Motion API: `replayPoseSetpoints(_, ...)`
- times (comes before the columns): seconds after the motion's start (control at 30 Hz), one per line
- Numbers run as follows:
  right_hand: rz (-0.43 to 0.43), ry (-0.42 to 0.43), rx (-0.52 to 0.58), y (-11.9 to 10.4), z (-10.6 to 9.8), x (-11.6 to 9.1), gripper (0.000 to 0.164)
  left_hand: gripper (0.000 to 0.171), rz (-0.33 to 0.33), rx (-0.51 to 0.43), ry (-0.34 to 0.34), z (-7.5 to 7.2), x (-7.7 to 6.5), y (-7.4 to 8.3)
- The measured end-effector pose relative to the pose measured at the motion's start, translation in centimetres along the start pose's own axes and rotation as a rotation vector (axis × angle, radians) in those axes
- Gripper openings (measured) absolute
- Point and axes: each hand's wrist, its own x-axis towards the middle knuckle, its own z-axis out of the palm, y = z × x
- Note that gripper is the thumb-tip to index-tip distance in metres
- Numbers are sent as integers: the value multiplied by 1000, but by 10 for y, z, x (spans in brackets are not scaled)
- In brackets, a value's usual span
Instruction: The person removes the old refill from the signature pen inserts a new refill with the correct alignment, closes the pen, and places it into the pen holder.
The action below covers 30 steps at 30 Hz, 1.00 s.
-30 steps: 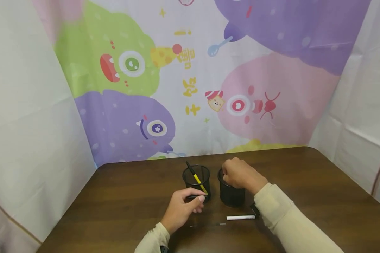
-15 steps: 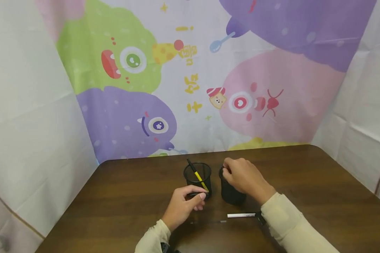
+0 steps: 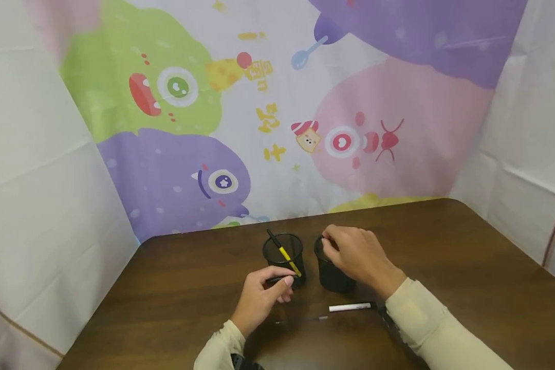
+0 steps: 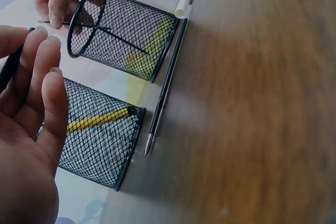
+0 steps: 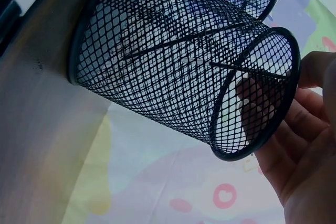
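Observation:
My left hand (image 3: pixel 261 295) pinches a black pen (image 4: pixel 10 68) between thumb and fingertips, in front of the left mesh cup (image 3: pixel 283 247). A yellow pen with a black end (image 3: pixel 287 257) leans inside that cup. My right hand (image 3: pixel 363 254) is at the rim of the right mesh cup (image 3: pixel 336 277), a black wire one. Its thumb and fingers pinch a thin dark rod (image 4: pixel 123 39), which slants down into the cup. On the table before the cups lie a slim pen refill with a metal tip (image 4: pixel 167 85) and a white marker with a black cap (image 3: pixel 350 307).
The brown wooden table (image 3: pixel 185 288) has rounded back corners. Behind it hangs a curtain (image 3: pixel 277 195) printed with cartoon monsters. Pale cloth sheets (image 3: pixel 37 154) close off the left and right sides.
My right hand has risen from inside the right cup to its rim, with its fingertips now higher. My left hand keeps its hold on the black pen. The head view has shifted slightly.

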Motion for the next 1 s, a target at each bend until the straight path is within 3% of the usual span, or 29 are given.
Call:
replayPoseSetpoints(0.13, -28, 1, 3, 3, -3, 4, 3, 15, 1, -2, 27, 2, 3, 1)
replayPoseSetpoints(0.3, -16, -1, 14, 5, -7, 1, 5, 14, -13, 3, -3, 6, 4, -2)
replayPoseSetpoints(0.43, -1, 28, 22, 4, -10, 1, 5, 16, 5, 18, -20, 7, 4, -3)
replayPoseSetpoints(0.7, -27, 74, 41, -5, -16, 14, 7, 13, 37, 33, 15, 3, 2, 0)
replayPoseSetpoints(1.0, -88, 142, 49, -1, -23, 15, 9, 20, 2, 34, -20, 8, 0, -1)
